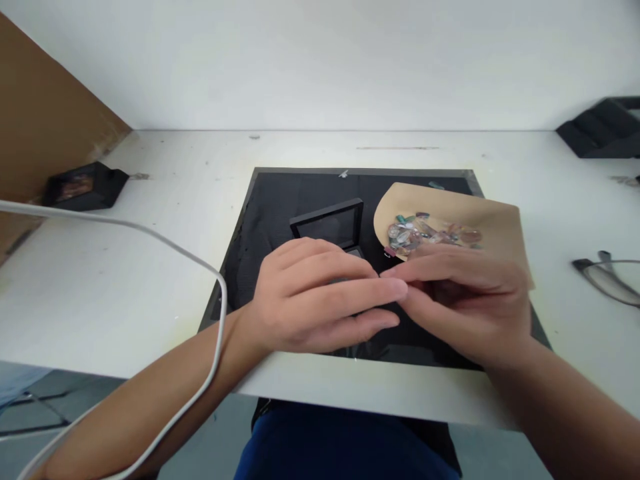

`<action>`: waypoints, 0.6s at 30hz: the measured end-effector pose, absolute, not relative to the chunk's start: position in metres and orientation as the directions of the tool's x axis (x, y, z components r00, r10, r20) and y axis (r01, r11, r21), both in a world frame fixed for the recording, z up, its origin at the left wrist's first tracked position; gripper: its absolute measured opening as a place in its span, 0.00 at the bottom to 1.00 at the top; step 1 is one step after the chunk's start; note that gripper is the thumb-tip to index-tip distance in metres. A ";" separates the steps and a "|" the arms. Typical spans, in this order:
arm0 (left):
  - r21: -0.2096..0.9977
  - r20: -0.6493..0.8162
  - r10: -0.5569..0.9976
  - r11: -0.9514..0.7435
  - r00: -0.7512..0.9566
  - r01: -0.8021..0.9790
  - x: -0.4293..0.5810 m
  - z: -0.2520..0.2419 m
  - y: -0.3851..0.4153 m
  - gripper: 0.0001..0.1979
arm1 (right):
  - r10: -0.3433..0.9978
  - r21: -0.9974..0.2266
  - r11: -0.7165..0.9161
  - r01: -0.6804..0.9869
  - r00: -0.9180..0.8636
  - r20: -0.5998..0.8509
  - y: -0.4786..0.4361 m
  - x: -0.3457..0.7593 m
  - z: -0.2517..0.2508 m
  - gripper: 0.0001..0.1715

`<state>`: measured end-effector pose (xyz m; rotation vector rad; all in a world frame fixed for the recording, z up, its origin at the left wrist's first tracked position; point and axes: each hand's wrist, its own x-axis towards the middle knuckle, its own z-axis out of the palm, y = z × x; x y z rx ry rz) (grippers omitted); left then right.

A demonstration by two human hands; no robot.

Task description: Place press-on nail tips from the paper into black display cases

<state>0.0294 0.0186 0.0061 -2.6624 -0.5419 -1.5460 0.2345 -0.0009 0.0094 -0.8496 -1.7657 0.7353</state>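
Observation:
My left hand (320,297) reaches over a black mat (265,220), its fingers closed around something I cannot make out. Its index fingertip meets the fingertips of my right hand (460,300), which are pinched together. Whatever lies in the pinch is hidden or too small to name. Just behind my left hand, a black case (360,223) stands with its framed, clear-windowed lid raised; my fingers cover most of its lower part. Close beyond my right hand, a pile of small coloured and clear stones (425,233) lies on a tan sheet (490,220).
A white cable (223,300) hangs across my left forearm. Eyeglasses (610,277) lie on the white table (165,280) at the right. A black holder (605,127) is at the far right, and a dark box (85,187) at the left by a brown panel (45,87).

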 end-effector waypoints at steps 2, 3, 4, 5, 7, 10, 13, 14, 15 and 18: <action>0.121 0.826 0.277 -0.938 0.491 0.325 0.022 0.010 0.019 0.14 | 0.762 -0.676 0.646 0.354 -0.262 0.592 -0.002 0.231 0.007 0.07; 0.103 0.833 0.262 -0.939 0.487 0.328 0.018 0.012 0.020 0.12 | 0.728 -0.602 0.679 0.420 -0.280 0.625 -0.003 0.230 0.005 0.07; 0.092 0.847 0.246 -0.941 0.471 0.326 0.014 0.014 0.021 0.09 | 0.700 -0.534 0.700 0.474 -0.306 0.645 -0.003 0.229 0.003 0.07; 0.078 0.870 0.221 -0.944 0.441 0.321 0.011 0.016 0.021 0.06 | 0.682 -0.479 0.710 0.516 -0.335 0.650 -0.003 0.228 0.000 0.06; 0.067 0.890 0.197 -0.948 0.411 0.310 0.007 0.018 0.022 0.05 | 0.661 -0.397 0.719 0.571 -0.386 0.643 -0.003 0.228 -0.004 0.05; 0.043 0.828 0.214 -0.946 0.518 0.321 0.008 0.018 0.021 0.05 | 0.607 -0.237 0.735 0.635 -0.460 0.648 -0.004 0.228 -0.009 0.04; 0.001 0.667 0.280 -0.927 0.691 0.374 0.017 0.019 0.016 0.11 | 0.587 -0.118 0.714 0.691 -0.498 0.638 -0.005 0.228 -0.011 0.06; -0.006 0.587 0.327 -0.913 0.740 0.409 0.021 0.018 0.013 0.15 | 0.598 -0.107 0.698 0.708 -0.494 0.631 -0.005 0.228 -0.011 0.07; -0.011 0.499 0.382 -0.895 0.778 0.446 0.023 0.018 0.011 0.18 | 0.615 -0.102 0.680 0.726 -0.488 0.620 -0.005 0.228 -0.011 0.08; -0.009 0.284 0.516 -0.841 0.808 0.540 0.027 0.017 0.006 0.21 | 0.669 -0.092 0.626 0.775 -0.472 0.574 -0.004 0.228 -0.013 0.09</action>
